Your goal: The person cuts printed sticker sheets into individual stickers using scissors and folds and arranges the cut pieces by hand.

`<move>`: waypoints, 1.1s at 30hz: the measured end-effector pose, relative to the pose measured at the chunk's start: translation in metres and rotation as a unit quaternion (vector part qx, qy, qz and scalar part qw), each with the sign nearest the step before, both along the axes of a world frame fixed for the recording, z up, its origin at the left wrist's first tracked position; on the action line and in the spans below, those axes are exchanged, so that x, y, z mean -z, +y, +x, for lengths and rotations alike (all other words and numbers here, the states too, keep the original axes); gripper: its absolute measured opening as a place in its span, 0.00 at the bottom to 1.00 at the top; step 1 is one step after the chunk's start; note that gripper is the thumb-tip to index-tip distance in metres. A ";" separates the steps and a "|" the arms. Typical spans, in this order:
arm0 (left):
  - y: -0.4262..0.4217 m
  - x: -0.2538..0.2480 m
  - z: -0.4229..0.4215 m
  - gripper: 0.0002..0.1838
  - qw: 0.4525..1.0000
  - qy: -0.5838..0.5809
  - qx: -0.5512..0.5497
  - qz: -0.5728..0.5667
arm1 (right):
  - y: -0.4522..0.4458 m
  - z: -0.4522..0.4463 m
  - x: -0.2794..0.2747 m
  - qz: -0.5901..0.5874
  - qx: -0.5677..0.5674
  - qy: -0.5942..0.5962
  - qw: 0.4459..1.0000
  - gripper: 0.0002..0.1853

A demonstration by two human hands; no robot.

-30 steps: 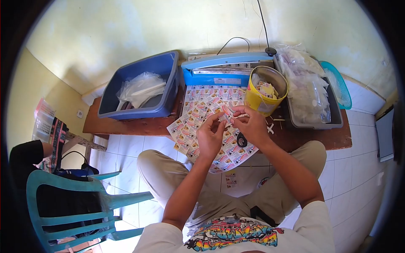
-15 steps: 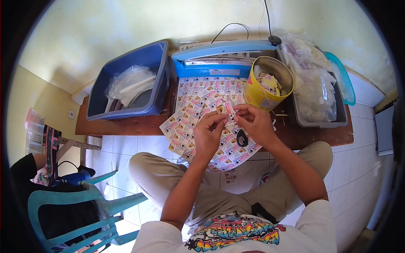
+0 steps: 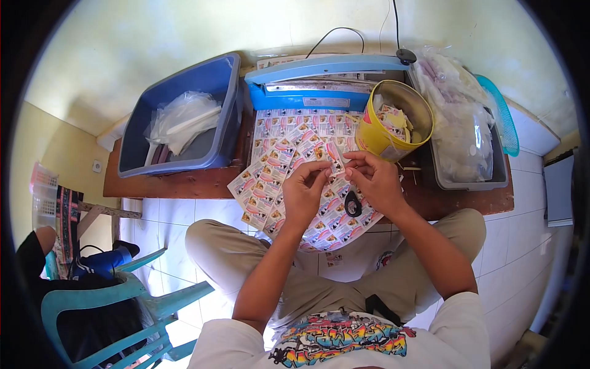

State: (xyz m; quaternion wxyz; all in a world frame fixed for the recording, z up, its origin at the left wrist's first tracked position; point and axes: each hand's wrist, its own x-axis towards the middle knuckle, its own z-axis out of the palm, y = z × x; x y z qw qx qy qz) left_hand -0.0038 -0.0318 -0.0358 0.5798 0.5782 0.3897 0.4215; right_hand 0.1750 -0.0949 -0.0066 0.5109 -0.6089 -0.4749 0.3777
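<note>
Between my hands is a small printed paper label, upright over the printed sheets. My left hand pinches its left edge between thumb and fingers. My right hand has its thumb and forefinger close together at the label's right edge. Several sheets of the same colourful labels lie fanned out beneath both hands. A small black oval object rests on the sheets by my right wrist; its kind is unclear.
Behind the sheets stands a blue impulse sealer. A yellow bucket with paper scraps is at right, beside a grey tray of plastic bags. At left, a blue tub holds clear bags. A green chair and a person's knee are lower left.
The view has shifted slightly. The label stands a little more open to sight between my fingers, and my hands have barely moved.
</note>
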 end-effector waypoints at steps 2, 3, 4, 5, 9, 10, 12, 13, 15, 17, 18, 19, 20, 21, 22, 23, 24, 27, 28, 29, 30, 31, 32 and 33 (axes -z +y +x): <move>0.002 0.002 0.000 0.10 1.000 -0.001 -0.006 -0.004 | -0.005 0.001 -0.003 0.014 0.003 -0.013 1.000 0.16; 0.003 0.004 -0.001 0.10 1.000 -0.013 -0.009 -0.006 | -0.009 0.000 -0.013 -0.012 -0.004 -0.068 0.998 0.17; 0.003 0.006 -0.002 0.10 1.000 -0.025 -0.012 -0.007 | -0.012 0.000 -0.018 -0.037 -0.011 -0.123 0.992 0.17; 0.003 0.005 -0.004 0.10 1.000 -0.025 -0.016 -0.008 | -0.015 0.001 -0.013 -0.038 -0.016 -0.122 0.992 0.17; 0.001 0.003 -0.009 0.10 1.000 -0.008 -0.022 -0.010 | -0.038 -0.001 0.000 -0.040 -0.078 -0.323 0.942 0.20; 0.001 0.003 -0.010 0.10 1.000 -0.001 -0.022 -0.009 | -0.041 -0.003 0.001 -0.077 -0.069 -0.344 0.933 0.22; 0.001 0.006 -0.010 0.09 1.000 0.000 -0.023 0.001 | -0.041 -0.006 -0.007 -0.101 -0.074 -0.367 0.922 0.24; 0.000 0.008 -0.010 0.08 1.000 0.001 -0.025 0.012 | -0.041 -0.008 -0.010 -0.124 -0.079 -0.391 0.909 0.27; -0.001 0.007 -0.007 0.08 1.000 -0.004 -0.021 0.004 | -0.042 -0.012 -0.009 -0.129 -0.079 -0.415 0.897 0.29; -0.002 0.006 -0.004 0.08 1.000 -0.008 -0.018 -0.001 | -0.043 -0.014 -0.002 -0.132 -0.079 -0.439 0.885 0.30; -0.002 0.005 -0.003 0.08 1.000 -0.006 -0.017 -0.004 | -0.042 -0.015 0.005 -0.113 -0.076 -0.451 0.882 0.29; -0.002 0.004 -0.001 0.08 1.000 -0.004 -0.016 -0.007 | -0.042 -0.015 0.009 -0.104 -0.074 -0.457 0.880 0.29; -0.003 0.003 0.000 0.08 1.000 -0.005 -0.014 -0.008 | -0.042 -0.016 0.010 -0.095 -0.071 -0.464 0.878 0.28; -0.003 0.002 0.002 0.09 1.000 -0.010 -0.010 -0.006 | -0.040 -0.019 0.009 -0.102 -0.064 -0.472 0.874 0.28; -0.003 0.002 0.003 0.09 1.000 -0.016 -0.006 -0.003 | -0.038 -0.020 0.008 -0.109 -0.056 -0.479 0.869 0.28; -0.003 0.002 0.004 0.09 1.000 -0.016 -0.005 -0.003 | -0.038 -0.019 0.009 -0.109 -0.055 -0.480 0.869 0.28; -0.003 0.002 0.006 0.09 1.000 -0.020 -0.003 -0.003 | -0.037 -0.019 0.012 -0.112 -0.065 -0.481 0.867 0.28; -0.002 0.002 0.007 0.09 1.000 -0.028 0.001 0.000 | -0.032 -0.013 0.012 -0.131 -0.082 -0.471 0.869 0.31; -0.002 0.002 0.007 0.09 0.999 -0.034 0.002 0.002 | -0.030 -0.010 0.011 -0.146 -0.088 -0.460 0.871 0.32; -0.002 0.001 0.006 0.09 0.999 -0.034 0.000 0.003 | -0.030 -0.007 0.009 -0.146 -0.088 -0.460 0.871 0.32; -0.002 0.000 0.005 0.09 0.999 -0.036 -0.003 -0.008 | -0.030 -0.004 0.007 -0.134 -0.081 -0.449 0.880 0.35; -0.002 -0.001 0.004 0.08 0.999 -0.038 -0.007 -0.018 | -0.030 -0.001 0.006 -0.122 -0.074 -0.437 0.888 0.37; -0.001 -0.002 0.003 0.08 0.999 -0.038 -0.010 -0.018 | -0.032 0.004 0.008 -0.120 -0.077 -0.438 0.888 0.37; -0.001 -0.003 0.002 0.08 0.999 -0.039 -0.011 -0.015 | -0.033 0.010 0.011 -0.076 -0.069 -0.417 0.903 0.39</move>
